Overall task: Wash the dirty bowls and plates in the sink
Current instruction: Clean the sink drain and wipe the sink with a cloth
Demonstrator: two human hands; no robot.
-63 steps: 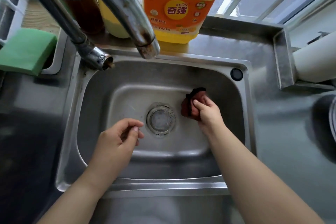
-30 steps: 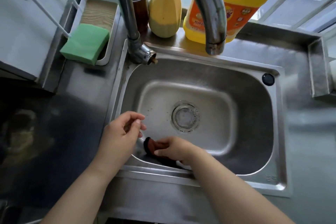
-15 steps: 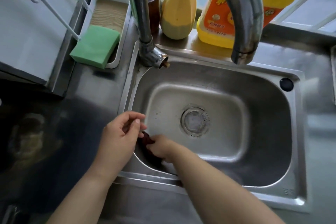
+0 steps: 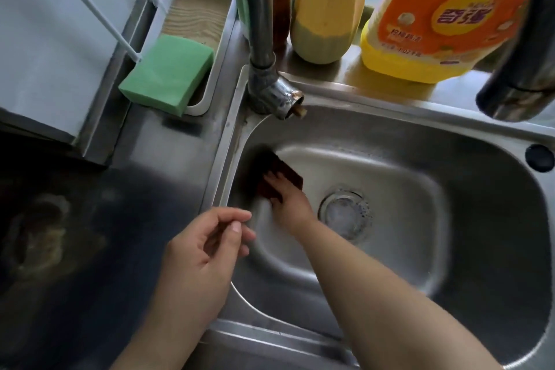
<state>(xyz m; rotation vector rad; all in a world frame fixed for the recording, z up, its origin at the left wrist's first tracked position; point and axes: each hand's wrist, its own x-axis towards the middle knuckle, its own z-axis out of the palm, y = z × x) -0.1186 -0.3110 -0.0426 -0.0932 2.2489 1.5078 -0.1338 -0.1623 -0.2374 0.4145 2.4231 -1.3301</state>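
Observation:
No bowl or plate is in view. The steel sink (image 4: 450, 177) holds only a dark red scouring pad (image 4: 289, 173). My right hand (image 4: 286, 200) holds that pad against the sink's left inner wall, with the fingers laid over it. My left hand (image 4: 204, 252) hovers over the sink's left rim with its fingers loosely curled and nothing in them. The drain strainer (image 4: 345, 213) lies just right of my right hand.
The tap's base (image 4: 270, 90) stands at the sink's back left corner and its spout end (image 4: 516, 99) hangs at the upper right. A green sponge (image 4: 168, 73) sits in a white tray. A yellow detergent jug (image 4: 444, 18) and bottles stand behind the sink.
My right hand has moved the pad from the sink's near left corner up along the left wall. The left hand has stayed by the left rim. The camera has come closer.

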